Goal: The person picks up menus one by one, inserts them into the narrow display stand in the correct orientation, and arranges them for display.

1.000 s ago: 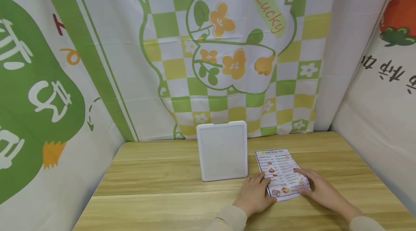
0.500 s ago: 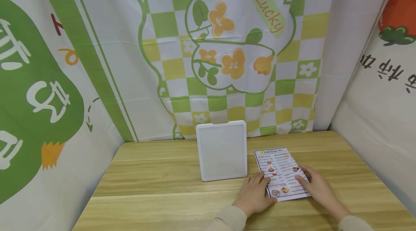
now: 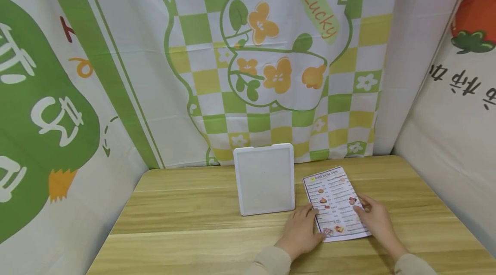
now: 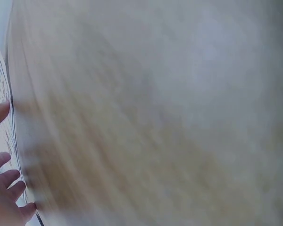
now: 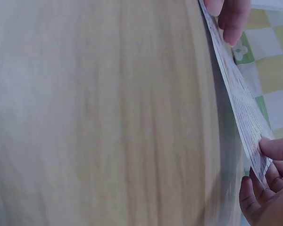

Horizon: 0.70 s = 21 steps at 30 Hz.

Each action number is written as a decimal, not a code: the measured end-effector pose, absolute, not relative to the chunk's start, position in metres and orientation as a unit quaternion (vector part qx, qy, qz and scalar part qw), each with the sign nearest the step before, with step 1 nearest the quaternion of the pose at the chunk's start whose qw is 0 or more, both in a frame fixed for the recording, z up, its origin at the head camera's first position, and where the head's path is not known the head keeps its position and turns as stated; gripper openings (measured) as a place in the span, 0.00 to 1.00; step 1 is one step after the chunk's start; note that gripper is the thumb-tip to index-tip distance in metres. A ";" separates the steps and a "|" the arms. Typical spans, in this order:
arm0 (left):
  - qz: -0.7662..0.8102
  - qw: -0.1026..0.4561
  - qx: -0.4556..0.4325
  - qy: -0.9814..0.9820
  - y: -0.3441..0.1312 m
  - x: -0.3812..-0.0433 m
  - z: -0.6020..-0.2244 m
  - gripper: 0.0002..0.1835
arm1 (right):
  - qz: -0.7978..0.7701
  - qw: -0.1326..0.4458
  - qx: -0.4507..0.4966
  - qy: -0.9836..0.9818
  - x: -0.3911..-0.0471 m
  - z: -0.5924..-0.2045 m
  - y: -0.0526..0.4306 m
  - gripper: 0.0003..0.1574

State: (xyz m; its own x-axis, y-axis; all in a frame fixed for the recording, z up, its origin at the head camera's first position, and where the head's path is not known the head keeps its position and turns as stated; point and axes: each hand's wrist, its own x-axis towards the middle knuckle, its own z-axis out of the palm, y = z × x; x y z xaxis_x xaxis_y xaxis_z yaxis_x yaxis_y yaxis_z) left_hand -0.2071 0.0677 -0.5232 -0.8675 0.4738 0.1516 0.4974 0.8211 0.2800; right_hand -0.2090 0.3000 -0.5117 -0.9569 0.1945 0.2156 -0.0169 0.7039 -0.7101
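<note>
A printed menu sheet [image 3: 336, 206] with small food pictures lies tilted between both hands in the head view, its far end lifted off the table. My right hand [image 3: 379, 222] pinches its right edge. In the right wrist view the thumb [image 5: 273, 148] is on the printed face and the fingers curl underneath the menu [image 5: 243, 110]. My left hand [image 3: 299, 230] is at the left edge with relaxed fingers, thumb near the lower left corner. The left wrist view catches only spread fingers [image 4: 7, 181] beside the sheet.
Left of the menu stands a blank white framed board [image 3: 265, 180], upright and close to the left fingertips. The wooden table [image 3: 174, 219] ends at a checkered curtain [image 3: 279, 124] behind and printed cloth walls on both sides.
My right hand has shifted up along the menu's right edge and taken hold of it. The far end of the menu has risen off the table; the left hand has barely moved.
</note>
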 end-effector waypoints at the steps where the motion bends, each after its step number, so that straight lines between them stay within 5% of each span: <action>1: -0.169 0.040 -0.249 -0.953 0.068 -0.207 -0.523 0.35 | 0.391 0.140 -0.056 -0.908 -0.208 -0.511 0.299 0.27; 21: -0.373 0.072 -0.130 -0.916 0.070 -0.209 -0.527 0.28 | 0.493 0.120 -0.133 -0.851 -0.184 -0.492 0.288 0.27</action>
